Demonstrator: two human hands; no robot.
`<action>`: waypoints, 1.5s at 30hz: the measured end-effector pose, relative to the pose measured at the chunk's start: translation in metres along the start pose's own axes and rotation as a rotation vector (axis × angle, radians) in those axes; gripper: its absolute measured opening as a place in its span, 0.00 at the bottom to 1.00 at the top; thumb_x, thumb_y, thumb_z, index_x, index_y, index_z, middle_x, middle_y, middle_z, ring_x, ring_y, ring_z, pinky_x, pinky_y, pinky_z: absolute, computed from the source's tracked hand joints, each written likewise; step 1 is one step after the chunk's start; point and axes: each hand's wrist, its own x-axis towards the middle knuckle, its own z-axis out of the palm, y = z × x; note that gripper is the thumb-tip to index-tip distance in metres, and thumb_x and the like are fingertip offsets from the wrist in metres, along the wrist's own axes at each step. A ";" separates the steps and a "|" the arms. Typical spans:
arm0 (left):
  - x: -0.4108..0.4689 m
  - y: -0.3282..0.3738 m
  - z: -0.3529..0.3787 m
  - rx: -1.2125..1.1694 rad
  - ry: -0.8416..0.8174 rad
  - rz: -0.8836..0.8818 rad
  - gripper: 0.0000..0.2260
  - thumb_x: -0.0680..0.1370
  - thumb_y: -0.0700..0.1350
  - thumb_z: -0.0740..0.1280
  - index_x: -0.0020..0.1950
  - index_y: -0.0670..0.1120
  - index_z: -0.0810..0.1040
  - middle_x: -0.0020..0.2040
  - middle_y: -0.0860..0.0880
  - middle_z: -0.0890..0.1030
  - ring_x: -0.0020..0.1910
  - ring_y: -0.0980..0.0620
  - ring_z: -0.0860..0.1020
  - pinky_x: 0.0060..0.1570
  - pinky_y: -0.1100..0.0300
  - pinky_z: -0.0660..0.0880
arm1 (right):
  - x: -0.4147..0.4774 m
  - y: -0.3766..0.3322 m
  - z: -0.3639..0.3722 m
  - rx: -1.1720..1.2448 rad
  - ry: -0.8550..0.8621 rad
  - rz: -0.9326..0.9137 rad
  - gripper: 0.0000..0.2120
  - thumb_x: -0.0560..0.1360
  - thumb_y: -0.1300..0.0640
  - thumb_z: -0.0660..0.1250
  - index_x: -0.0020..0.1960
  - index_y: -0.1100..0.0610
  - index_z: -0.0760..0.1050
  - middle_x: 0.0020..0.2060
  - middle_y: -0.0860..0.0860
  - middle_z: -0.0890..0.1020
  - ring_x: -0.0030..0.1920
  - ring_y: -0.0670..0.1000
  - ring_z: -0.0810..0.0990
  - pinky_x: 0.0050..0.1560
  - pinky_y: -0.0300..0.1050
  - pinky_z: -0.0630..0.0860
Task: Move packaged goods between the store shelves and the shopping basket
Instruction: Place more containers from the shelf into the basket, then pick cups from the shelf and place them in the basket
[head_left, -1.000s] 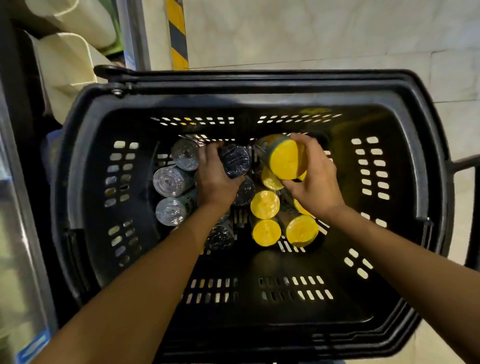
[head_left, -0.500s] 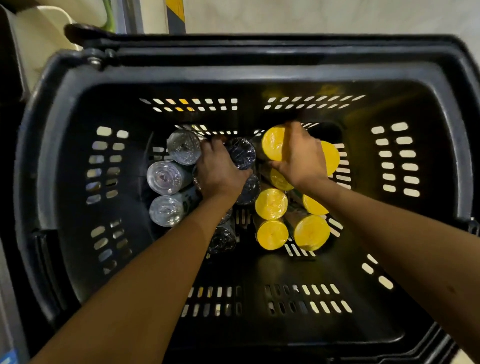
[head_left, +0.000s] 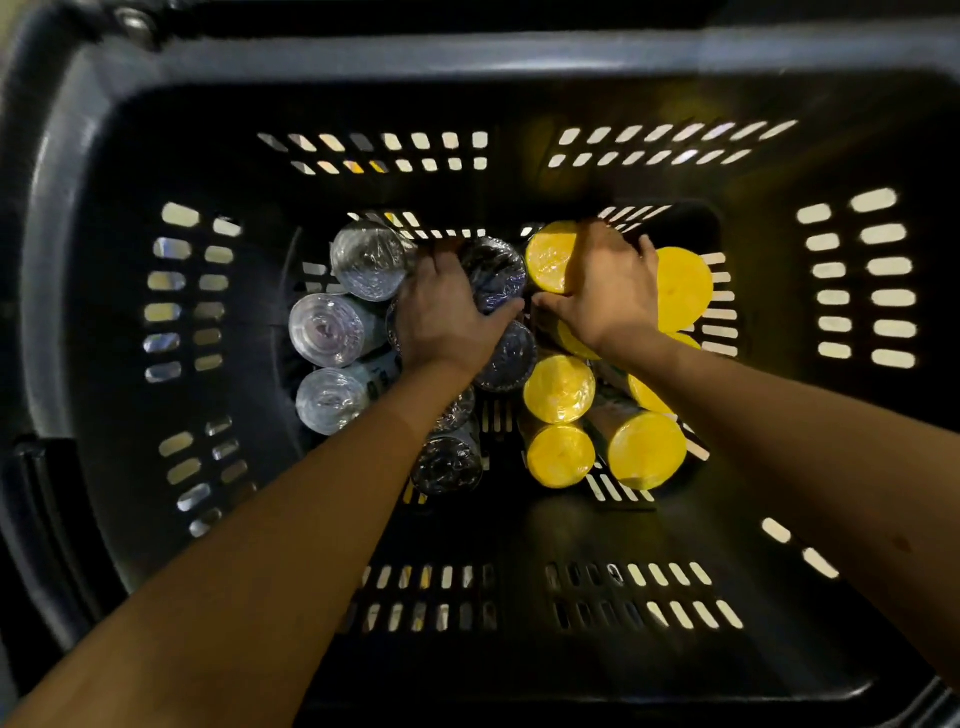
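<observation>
A black plastic shopping basket (head_left: 467, 57) fills the view. On its floor lie several clear bottles (head_left: 327, 330) at the left, several dark bottles (head_left: 501, 358) in the middle and several yellow-ended containers (head_left: 558, 387) at the right. My left hand (head_left: 447, 317) grips a dark bottle (head_left: 493, 273) at the far end, thumb curled round its right side. My right hand (head_left: 602, 291) lies over a yellow-ended container (head_left: 550, 254) and holds it, with the thumb under its end. Another yellow container (head_left: 683, 288) sits just right of that hand.
The basket's slotted walls (head_left: 857, 270) rise on all sides. The near half of the basket floor (head_left: 519, 540) holds no goods. A handle hinge bolt (head_left: 132, 18) shows at the top left rim.
My right hand has lowered the yellow-ended container from above the pile down among the others at the far end. My left hand has stayed on the dark bottle. The view has moved closer.
</observation>
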 end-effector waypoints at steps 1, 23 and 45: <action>-0.001 0.000 -0.001 0.007 0.002 0.005 0.33 0.72 0.61 0.68 0.67 0.39 0.66 0.65 0.40 0.70 0.65 0.42 0.69 0.60 0.51 0.68 | -0.003 0.000 -0.003 0.005 0.001 -0.016 0.36 0.71 0.43 0.70 0.70 0.61 0.62 0.64 0.58 0.73 0.67 0.57 0.69 0.73 0.53 0.51; -0.168 0.066 -0.244 0.067 -0.132 0.127 0.20 0.79 0.57 0.60 0.69 0.50 0.69 0.65 0.48 0.75 0.63 0.45 0.73 0.56 0.55 0.70 | -0.173 -0.041 -0.271 0.125 -0.198 -0.147 0.22 0.79 0.47 0.58 0.69 0.56 0.65 0.62 0.57 0.75 0.62 0.58 0.73 0.57 0.47 0.69; -0.492 0.073 -0.377 -0.112 0.413 -0.215 0.17 0.79 0.58 0.59 0.62 0.50 0.72 0.58 0.49 0.78 0.57 0.47 0.76 0.52 0.56 0.73 | -0.407 -0.095 -0.451 -0.005 -0.097 -0.844 0.21 0.80 0.47 0.58 0.68 0.57 0.66 0.62 0.56 0.76 0.60 0.56 0.74 0.56 0.47 0.72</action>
